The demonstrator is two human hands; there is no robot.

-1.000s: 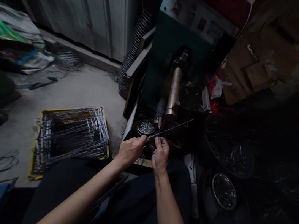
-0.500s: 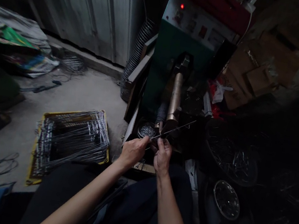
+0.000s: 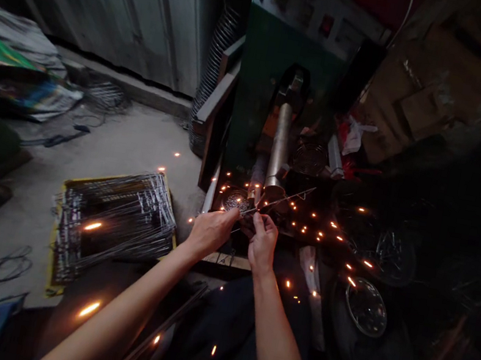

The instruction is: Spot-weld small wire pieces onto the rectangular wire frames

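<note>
My left hand (image 3: 214,232) is closed on a thin metal wire rod (image 3: 286,200), which slants up to the right and shows a bent far end. Close beside it, my right hand (image 3: 263,245) pinches at the rod's underside; what its fingertips hold is too small to make out. Both hands are just below the electrode tips of a spot welder (image 3: 281,144). Bright sparks (image 3: 311,231) fly outward from there, over my arms and lap. Behind my left hand sits a round dish of small metal parts (image 3: 235,199).
A yellow crate (image 3: 52,258) on the floor at left holds many bent wire pieces. Wooden boards (image 3: 217,98) and a wire coil (image 3: 214,64) stand left of the machine. At right are a glass-like round lid (image 3: 365,307) and cardboard boxes (image 3: 422,116).
Sparks have burst out around the electrodes and light up the scene. Both hands stay close together on the rod. The camera view has shifted slightly, with the machine higher in the picture.
</note>
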